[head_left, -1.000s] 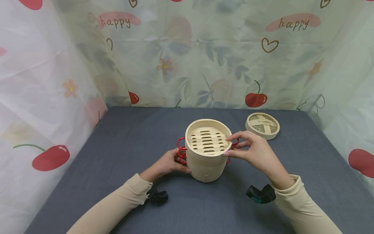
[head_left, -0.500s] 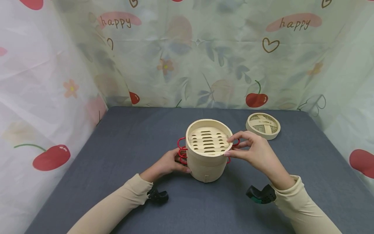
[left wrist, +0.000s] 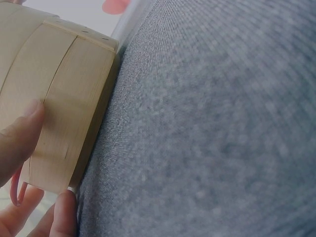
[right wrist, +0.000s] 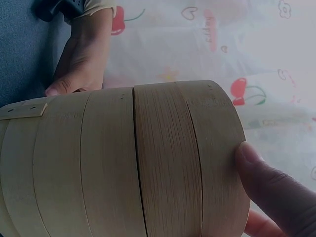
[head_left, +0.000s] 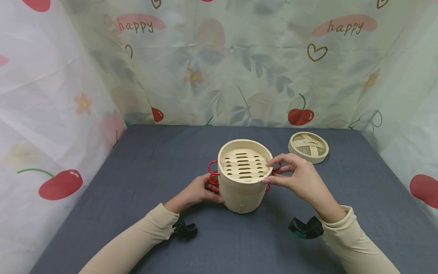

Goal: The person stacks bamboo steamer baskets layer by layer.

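A stack of round bamboo steamer baskets stands on the table, small red handles sticking out at both sides. The top basket shows its slatted floor with nothing on it. My left hand holds the stack low on its left side; in the left wrist view the thumb lies on the bamboo wall while other fingers reach under the handle near the base. My right hand pinches the top basket's right rim, with the thumb outside and the index finger over the edge.
A woven bamboo lid lies at the back right of the dark grey table, behind my right hand. Patterned curtains enclose the back and sides. A black wrist device hangs under each sleeve.
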Tool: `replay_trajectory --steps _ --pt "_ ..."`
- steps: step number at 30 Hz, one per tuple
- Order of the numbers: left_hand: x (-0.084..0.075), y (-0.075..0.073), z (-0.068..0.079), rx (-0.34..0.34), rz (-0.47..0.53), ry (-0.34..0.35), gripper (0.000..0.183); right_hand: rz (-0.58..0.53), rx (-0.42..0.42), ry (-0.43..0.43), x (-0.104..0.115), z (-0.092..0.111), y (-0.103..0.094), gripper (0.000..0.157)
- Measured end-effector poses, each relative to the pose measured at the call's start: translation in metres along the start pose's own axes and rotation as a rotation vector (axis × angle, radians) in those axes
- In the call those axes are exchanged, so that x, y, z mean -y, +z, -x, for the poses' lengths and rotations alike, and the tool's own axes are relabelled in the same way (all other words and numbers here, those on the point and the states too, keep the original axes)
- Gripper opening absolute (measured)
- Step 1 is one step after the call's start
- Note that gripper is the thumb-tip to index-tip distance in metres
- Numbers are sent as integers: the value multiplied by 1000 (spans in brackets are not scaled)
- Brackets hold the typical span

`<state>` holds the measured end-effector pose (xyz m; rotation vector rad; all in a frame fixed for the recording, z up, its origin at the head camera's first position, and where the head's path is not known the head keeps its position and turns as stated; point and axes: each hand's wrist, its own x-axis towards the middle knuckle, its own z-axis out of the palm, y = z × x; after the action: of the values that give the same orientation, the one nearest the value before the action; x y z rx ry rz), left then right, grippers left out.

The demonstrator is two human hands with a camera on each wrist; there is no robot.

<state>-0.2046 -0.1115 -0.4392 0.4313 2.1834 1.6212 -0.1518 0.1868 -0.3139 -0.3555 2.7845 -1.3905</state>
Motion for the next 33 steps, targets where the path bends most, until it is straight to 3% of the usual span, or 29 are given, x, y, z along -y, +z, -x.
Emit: replay_trajectory --steps 13,27,33 --pt "0 0 0 3 8 14 66 -14 53 -51 0 3 -9 57" --pt "1 -1 0 5 2 19 64 32 38 -28 2 7 -32 60" --pt "2 -1 -1 11 5 25 65 3 19 -36 -2 2 -42 58"
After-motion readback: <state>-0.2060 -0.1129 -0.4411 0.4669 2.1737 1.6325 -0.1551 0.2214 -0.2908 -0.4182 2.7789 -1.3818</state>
